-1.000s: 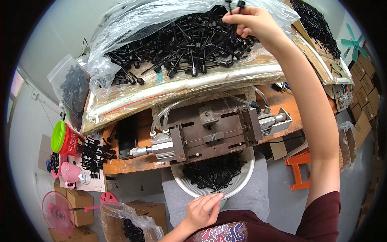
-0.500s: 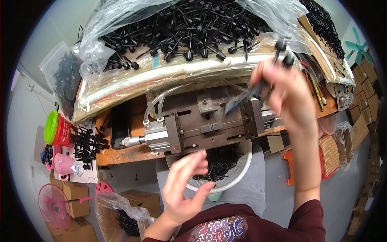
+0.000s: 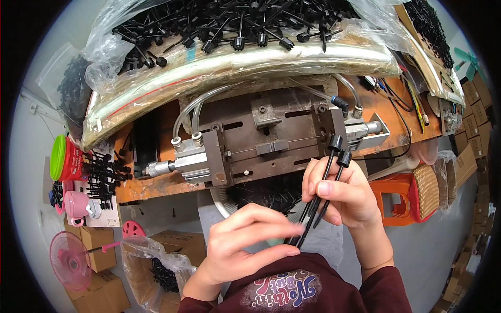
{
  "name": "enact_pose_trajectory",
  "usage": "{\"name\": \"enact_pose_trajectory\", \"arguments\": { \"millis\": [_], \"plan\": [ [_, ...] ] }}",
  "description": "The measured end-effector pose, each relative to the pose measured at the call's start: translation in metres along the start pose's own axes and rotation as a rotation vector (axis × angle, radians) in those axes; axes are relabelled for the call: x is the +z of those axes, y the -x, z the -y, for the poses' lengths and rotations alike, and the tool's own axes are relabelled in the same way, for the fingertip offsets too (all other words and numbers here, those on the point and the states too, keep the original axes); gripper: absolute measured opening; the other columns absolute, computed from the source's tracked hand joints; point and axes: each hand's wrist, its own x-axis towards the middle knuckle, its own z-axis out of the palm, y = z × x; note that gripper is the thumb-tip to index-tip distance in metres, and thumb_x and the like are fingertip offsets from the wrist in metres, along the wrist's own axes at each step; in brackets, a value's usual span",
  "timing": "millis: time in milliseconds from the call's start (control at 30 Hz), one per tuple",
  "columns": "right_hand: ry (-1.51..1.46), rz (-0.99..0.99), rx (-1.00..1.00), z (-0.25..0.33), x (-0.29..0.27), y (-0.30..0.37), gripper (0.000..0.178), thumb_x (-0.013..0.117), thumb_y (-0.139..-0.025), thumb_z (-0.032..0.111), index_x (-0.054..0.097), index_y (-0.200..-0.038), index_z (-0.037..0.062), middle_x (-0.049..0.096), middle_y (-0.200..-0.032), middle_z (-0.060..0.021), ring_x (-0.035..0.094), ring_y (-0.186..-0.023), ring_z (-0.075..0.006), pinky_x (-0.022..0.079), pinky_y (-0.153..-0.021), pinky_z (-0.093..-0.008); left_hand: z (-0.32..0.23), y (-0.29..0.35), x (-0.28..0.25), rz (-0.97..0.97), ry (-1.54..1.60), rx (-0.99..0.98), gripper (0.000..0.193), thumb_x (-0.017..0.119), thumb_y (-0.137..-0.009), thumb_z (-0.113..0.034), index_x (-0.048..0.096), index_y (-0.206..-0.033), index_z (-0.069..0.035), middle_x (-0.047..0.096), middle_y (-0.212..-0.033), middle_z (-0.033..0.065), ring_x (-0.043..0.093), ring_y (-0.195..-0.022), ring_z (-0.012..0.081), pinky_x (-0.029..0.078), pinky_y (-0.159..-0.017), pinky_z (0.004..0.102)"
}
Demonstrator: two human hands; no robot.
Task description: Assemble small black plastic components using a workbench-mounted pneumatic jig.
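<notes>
Several slim black rods with ribbed knob heads (image 3: 335, 142) are in my right hand (image 3: 347, 193), pinched between thumb and fingers. They slant, heads up and thin ends down toward my shirt. My left hand (image 3: 248, 242) has its thumb and forefinger around the rods' lower ends; the forefinger is slightly blurred. Just beyond my hands, on the bench, sits a dark metal fixture (image 3: 292, 112) with a small block in its middle. An air cylinder (image 3: 193, 161) is at its left and another (image 3: 360, 130) at its right. The fixture holds no knob-headed rod that I can see.
A large heap of black knob-headed rods (image 3: 250, 21) lies at the back in clear plastic. Below the fixture is a white basket (image 3: 219, 203) with black pieces. At left are more rods (image 3: 102, 182), a red bucket (image 3: 73, 161) and a pink fan (image 3: 70, 263). An orange stool (image 3: 389, 208) stands right.
My right hand has come down and toward me from the fixture's right side, bringing the rods. My left hand, open before, has moved right and down to their lower ends. The view has shifted slightly.
</notes>
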Motion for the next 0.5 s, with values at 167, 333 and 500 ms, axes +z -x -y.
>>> {"name": "enact_pose_trajectory", "arguments": {
  "millis": [167, 333, 500],
  "plan": [
    [-0.039, 0.013, -0.007, -0.002, -0.002, -0.001, 0.014, 0.066, -0.089, 0.009, 0.063, -0.087, -0.0050, 0.065, -0.083, -0.0145, 0.053, -0.045, -0.0089, 0.039, -0.035, -0.0179, -0.006, 0.000, 0.001, 0.013, -0.073, -0.002, 0.035, 0.089, -0.058, -0.015, 0.077, -0.089, -0.005, 0.069, -0.085, 0.0061, 0.066, -0.072, 0.0160, 0.050, -0.061, 0.0253],
    [-0.101, 0.024, -0.003, -0.009, -0.001, 0.003, 0.013, 0.065, -0.088, 0.007, 0.063, -0.086, -0.0052, 0.065, -0.084, -0.0163, 0.052, -0.045, -0.0092, 0.038, -0.035, -0.0180, -0.001, 0.001, -0.003, 0.120, -0.102, 0.025, 0.035, 0.088, -0.059, -0.016, 0.077, -0.091, -0.006, 0.068, -0.085, 0.0054, 0.065, -0.071, 0.0152, 0.050, -0.060, 0.0254],
    [-0.155, 0.056, -0.019, -0.009, -0.001, 0.004, 0.012, 0.064, -0.088, 0.006, 0.062, -0.086, -0.0056, 0.064, -0.088, -0.0179, 0.053, -0.046, -0.0099, 0.038, -0.035, -0.0180, 0.000, 0.001, -0.002, 0.130, -0.101, 0.045, 0.031, 0.086, -0.061, -0.015, 0.077, -0.090, -0.006, 0.068, -0.085, 0.0051, 0.065, -0.071, 0.0148, 0.050, -0.060, 0.0254]
  ]
}}
